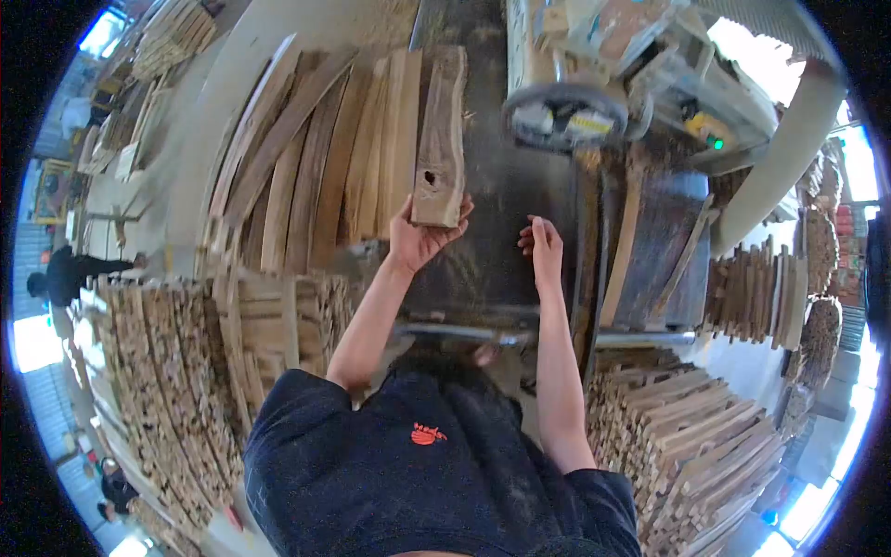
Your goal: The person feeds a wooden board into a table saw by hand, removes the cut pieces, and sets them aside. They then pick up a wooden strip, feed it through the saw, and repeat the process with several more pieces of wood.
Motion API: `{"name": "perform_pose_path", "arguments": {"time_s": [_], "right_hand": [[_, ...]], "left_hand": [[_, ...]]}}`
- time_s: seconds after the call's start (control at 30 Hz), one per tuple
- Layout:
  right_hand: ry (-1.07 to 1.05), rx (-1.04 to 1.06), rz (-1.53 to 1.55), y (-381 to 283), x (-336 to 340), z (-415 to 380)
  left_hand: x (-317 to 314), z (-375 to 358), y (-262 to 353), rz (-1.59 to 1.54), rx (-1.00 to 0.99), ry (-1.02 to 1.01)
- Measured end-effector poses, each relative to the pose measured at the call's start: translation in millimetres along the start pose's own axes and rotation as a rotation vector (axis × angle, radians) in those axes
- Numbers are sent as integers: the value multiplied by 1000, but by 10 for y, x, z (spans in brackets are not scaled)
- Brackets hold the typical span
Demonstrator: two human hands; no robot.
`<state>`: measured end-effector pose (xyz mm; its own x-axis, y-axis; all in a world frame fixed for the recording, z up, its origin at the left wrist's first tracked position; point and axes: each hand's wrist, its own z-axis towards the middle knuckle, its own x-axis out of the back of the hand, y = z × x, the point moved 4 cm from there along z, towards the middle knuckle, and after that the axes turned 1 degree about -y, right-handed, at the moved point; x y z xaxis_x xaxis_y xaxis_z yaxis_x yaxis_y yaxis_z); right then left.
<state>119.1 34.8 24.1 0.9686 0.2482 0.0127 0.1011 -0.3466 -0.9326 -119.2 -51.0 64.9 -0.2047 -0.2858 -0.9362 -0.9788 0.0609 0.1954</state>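
Observation:
A rough wooden board [440, 130] with a dark knot hole near its close end lies lengthwise on the dark machine table [492, 200]. My left hand [425, 239] grips that close end, thumb on one side and fingers round the other. To the right, my right hand [546, 243] hovers over the table, holding nothing, its fingers loosely bent and apart. Left of the held board, several more boards [320, 158] lie side by side, one slanted across the others.
Ahead stands a machine with a round handwheel [566, 116] and a thick hose [789, 153]. Right of the table, a wood strip [624, 251] lies along another dark surface. Stacked lumber [162, 371] rises at left, with another stack [687, 446] at right. A person [70, 277] stands far left.

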Motion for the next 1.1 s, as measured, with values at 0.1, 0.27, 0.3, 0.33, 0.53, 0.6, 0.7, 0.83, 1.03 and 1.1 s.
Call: {"name": "perform_pose_path", "arguments": {"time_s": [0.1,0.27,0.3,0.33,0.53,0.6,0.7,0.83,1.03,1.1], "right_hand": [[-118,-39,-22,213,-17,-722],[-245,-107,-172,609,26,-1778],[-249,-145,-210,775,72,-1899],[-354,-101,-215,775,85,-2006],[-299,-121,-161,1104,370,-2484],[-318,202,-340,693,404,-2632],[-391,587,-647,455,399,-2718],[-209,522,-477,609,477,-2673],[-229,-537,343,1409,621,-2651],[-71,-534,348,1553,697,-2570]], "left_hand": [[172,-683,-472,17,28,1],[398,-1562,-1208,426,-18,184],[390,-1663,-1308,612,-38,304],[486,-1697,-1383,613,-29,290],[681,-1687,-1874,1025,-14,226],[587,-1655,-1982,807,174,317],[465,-1625,-2103,505,251,438],[402,-1535,-2145,434,175,443],[220,-1420,-2038,2317,-370,-43],[108,-1259,-2087,2329,-364,-107]]}}
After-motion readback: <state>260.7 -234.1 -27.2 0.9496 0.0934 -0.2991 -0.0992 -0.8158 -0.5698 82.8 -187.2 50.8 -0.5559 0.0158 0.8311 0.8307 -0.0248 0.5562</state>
